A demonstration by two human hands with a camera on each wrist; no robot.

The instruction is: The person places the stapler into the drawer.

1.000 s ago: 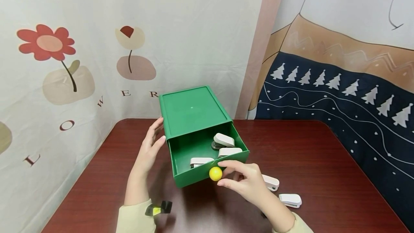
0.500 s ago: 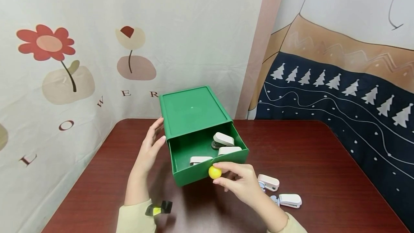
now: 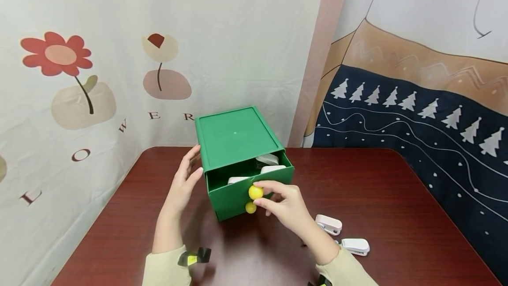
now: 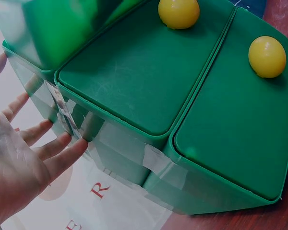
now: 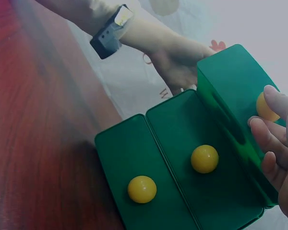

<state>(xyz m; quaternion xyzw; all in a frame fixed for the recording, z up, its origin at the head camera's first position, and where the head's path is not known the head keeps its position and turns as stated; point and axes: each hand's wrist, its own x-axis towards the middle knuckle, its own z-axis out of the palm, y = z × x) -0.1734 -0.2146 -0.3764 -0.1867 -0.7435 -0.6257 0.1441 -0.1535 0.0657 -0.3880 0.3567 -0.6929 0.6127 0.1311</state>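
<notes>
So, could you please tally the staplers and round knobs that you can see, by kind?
Small white plastic staplers in the open green drawer: 3
Small white plastic staplers on the dark red table: 2
Round yellow knobs on the green plastic drawer unit: 3
Total: 8

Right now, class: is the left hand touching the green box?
Touching. The left wrist view shows the left hand's straight fingertips pressed against the green box's side.

A green plastic drawer box (image 3: 234,138) stood at the back middle of the dark red wooden bench (image 3: 397,197). Its top drawer (image 3: 254,184) stuck out toward the front, with white staplers (image 3: 267,159) inside. Two more white staplers (image 3: 328,224) lay on the bench to its front right.
</notes>
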